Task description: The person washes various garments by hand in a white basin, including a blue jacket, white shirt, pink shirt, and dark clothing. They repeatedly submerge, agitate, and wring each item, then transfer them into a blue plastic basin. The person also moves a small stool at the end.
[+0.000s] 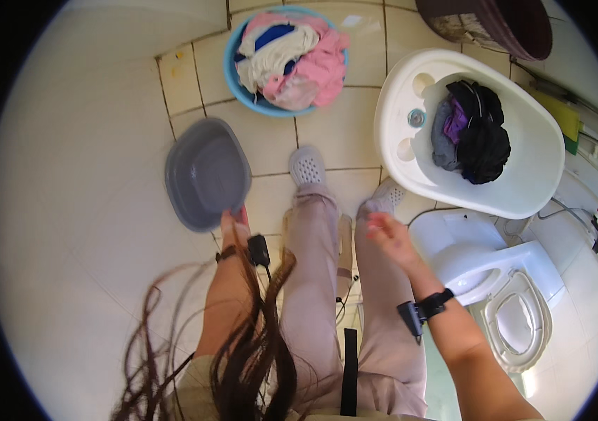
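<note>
A grey plastic basin (208, 167) is at the left, with nothing visible inside it. My left hand (235, 222) grips its near right rim; part of the fingers is hidden behind the rim. My right hand (391, 239) hovers in front of my right leg with loosely bent fingers and nothing in it. To the right of that hand is a white plastic baby bathtub (533, 152). Dark clothes (483, 137), with purple and grey fabric among them, lie in the tub. A round blue basin (231, 79) farther ahead holds a heap of pink, white and blue laundry (293, 58).
A white toilet (456, 252) with its seat (520, 316) stands at the right, close to my right forearm. At the far right is a dark brown bucket (527, 26). The floor is light tile (330, 131). Loose strands of hair (262, 337) hang over my left arm.
</note>
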`<state>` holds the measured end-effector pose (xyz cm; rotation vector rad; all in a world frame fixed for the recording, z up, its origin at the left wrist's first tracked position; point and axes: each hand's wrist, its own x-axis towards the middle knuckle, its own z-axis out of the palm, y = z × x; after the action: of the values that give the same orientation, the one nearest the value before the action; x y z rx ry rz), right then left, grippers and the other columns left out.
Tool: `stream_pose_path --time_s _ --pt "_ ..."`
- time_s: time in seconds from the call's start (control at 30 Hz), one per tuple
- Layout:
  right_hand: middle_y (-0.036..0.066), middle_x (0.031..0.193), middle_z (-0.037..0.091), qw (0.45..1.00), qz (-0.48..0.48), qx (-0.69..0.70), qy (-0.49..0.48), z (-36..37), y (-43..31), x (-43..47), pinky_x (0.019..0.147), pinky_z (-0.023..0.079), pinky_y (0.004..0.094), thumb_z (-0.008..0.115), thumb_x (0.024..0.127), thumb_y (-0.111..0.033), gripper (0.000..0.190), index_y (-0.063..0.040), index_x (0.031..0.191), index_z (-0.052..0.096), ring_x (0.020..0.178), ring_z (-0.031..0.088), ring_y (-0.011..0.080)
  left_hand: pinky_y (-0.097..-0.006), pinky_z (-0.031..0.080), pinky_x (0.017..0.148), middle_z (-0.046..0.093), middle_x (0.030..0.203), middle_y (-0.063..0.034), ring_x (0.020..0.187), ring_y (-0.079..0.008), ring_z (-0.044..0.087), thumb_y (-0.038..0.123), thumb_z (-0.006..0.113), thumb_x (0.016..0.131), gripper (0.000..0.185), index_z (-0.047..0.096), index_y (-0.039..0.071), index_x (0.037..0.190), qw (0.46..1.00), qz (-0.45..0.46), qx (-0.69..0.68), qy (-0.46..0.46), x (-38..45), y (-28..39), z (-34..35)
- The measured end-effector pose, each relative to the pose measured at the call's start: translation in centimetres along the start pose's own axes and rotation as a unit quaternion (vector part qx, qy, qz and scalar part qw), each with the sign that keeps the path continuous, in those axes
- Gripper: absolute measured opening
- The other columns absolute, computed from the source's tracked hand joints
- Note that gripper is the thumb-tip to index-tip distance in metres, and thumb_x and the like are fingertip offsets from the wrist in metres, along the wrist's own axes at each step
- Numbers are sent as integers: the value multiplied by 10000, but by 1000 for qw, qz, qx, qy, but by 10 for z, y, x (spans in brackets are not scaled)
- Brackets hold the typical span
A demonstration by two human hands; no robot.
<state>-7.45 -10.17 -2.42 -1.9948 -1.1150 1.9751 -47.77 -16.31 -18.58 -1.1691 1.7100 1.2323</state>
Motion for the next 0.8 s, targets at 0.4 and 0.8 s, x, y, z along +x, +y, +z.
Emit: stream_pose_path --time_s 0.4,0.8 --pt "74 989 668 957 250 -39 145 -207 57 -91 639 514 276 603 937 -165 305 -83 1227 562 787 679 156 -448 565 894 565 1218 -295 1024 -378 655 268 551 992 499 345 15 1369 922 -71 359 -129 -31 -56 56" --pt "219 1283 529 883 -104 -393 235 -342 43 82 961 455 458 785 726 -223 742 -135 1381 449 1159 520 404 -269 506 729 659 942 -49 816 -137 651 56 559 891 341 564 77 1232 474 243 682 -501 -226 -207 228"
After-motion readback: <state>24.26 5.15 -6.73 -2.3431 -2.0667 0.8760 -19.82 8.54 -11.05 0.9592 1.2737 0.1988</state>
